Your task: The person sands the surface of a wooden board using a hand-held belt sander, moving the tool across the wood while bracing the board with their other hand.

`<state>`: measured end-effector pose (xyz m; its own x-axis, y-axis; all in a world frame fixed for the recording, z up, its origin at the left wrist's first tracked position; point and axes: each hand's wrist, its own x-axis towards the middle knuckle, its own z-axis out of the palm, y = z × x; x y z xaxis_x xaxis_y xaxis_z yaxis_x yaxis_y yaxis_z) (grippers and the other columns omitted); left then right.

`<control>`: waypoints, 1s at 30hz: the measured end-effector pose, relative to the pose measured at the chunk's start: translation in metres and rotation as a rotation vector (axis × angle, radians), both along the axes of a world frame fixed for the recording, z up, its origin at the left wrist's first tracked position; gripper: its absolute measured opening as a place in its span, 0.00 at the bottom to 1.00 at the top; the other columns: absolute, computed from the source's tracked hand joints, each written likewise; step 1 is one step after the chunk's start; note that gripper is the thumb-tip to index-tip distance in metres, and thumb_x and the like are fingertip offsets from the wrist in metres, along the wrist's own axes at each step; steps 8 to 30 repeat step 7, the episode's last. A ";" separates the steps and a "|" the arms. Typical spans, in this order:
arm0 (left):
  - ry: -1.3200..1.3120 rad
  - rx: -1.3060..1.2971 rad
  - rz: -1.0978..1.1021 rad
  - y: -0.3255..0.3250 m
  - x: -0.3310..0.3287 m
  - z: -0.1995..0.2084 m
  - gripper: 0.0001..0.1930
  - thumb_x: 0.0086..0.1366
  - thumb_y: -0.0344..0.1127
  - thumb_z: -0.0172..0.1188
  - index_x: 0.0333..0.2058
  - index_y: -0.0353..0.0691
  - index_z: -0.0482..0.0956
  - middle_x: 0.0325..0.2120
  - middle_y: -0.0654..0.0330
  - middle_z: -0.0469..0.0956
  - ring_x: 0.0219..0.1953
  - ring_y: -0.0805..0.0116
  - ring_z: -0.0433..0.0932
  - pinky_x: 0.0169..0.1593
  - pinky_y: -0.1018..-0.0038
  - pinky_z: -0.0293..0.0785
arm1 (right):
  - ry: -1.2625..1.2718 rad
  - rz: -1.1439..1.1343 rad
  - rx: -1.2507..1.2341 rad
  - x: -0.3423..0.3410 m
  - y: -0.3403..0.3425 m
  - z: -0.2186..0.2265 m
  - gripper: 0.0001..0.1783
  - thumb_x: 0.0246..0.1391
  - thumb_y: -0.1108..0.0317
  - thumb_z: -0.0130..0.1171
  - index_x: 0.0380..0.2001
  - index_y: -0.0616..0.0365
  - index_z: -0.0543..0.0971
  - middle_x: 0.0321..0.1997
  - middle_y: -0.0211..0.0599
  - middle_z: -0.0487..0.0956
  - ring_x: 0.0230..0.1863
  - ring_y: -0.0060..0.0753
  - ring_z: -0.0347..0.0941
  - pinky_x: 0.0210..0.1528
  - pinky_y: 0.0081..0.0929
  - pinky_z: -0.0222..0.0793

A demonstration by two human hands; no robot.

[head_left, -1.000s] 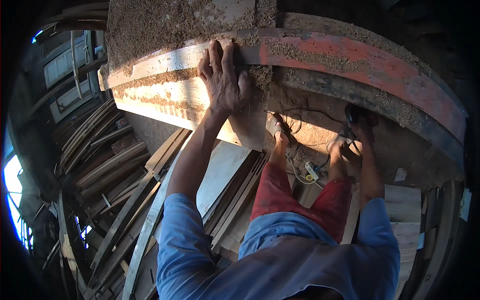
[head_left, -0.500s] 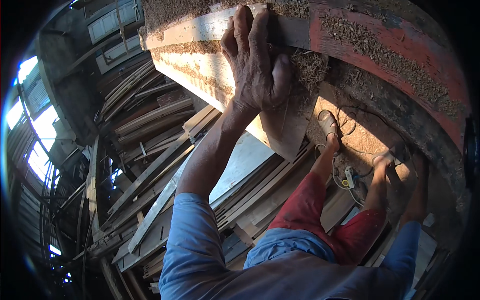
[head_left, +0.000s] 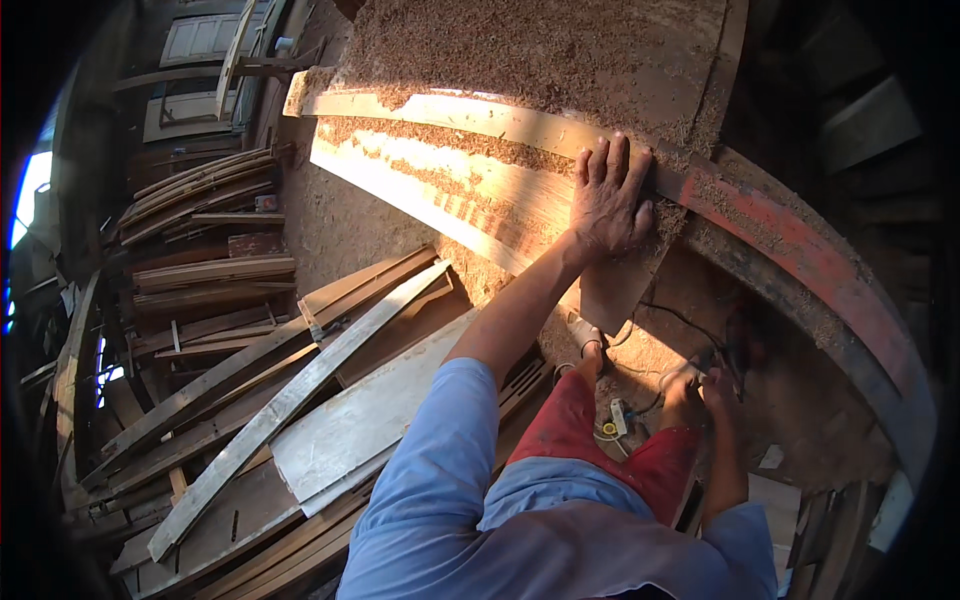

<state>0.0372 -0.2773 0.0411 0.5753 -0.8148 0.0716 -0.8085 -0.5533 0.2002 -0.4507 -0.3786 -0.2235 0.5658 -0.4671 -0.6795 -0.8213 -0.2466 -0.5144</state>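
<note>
My left hand [head_left: 604, 212] lies on a long curved wooden plank [head_left: 450, 112], fingers stretched and spread over its top edge. The plank's left stretch is pale bare wood and its right stretch is a worn red-painted piece [head_left: 775, 235]. A broad light board [head_left: 440, 190], strewn with wood shavings, lies along the near side of the plank. Low at the right, beside my leg, my right hand [head_left: 716, 388] is closed on a dark thing [head_left: 738, 345] lost in shadow; its kind cannot be made out.
Wood shavings [head_left: 530, 50] cover the surface beyond the plank. Stacked planks [head_left: 215, 275] and a whitish panel [head_left: 350, 440] lie at the left. A white power strip [head_left: 618, 415] and loose cords [head_left: 680, 318] lie on the ground near my sandalled feet.
The view has shifted, showing more of the shaving-covered surface beyond the plank. My left hand keeps its place on the plank. My right hand, deep in shadow before, now shows more clearly beside my leg.
</note>
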 end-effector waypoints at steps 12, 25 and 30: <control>-0.036 -0.134 0.049 0.017 -0.008 -0.054 0.44 0.64 0.53 0.61 0.75 0.45 0.58 0.74 0.39 0.55 0.76 0.33 0.51 0.77 0.39 0.43 | 0.178 0.468 0.081 0.000 0.069 0.142 0.26 0.55 0.63 0.65 0.58 0.60 0.80 0.56 0.52 0.83 0.59 0.52 0.81 0.63 0.42 0.74; -0.036 -0.134 0.049 0.017 -0.008 -0.054 0.44 0.64 0.53 0.61 0.75 0.45 0.58 0.74 0.39 0.55 0.76 0.33 0.51 0.77 0.39 0.43 | 0.178 0.468 0.081 0.000 0.069 0.142 0.26 0.55 0.63 0.65 0.58 0.60 0.80 0.56 0.52 0.83 0.59 0.52 0.81 0.63 0.42 0.74; -0.036 -0.134 0.049 0.017 -0.008 -0.054 0.44 0.64 0.53 0.61 0.75 0.45 0.58 0.74 0.39 0.55 0.76 0.33 0.51 0.77 0.39 0.43 | 0.178 0.468 0.081 0.000 0.069 0.142 0.26 0.55 0.63 0.65 0.58 0.60 0.80 0.56 0.52 0.83 0.59 0.52 0.81 0.63 0.42 0.74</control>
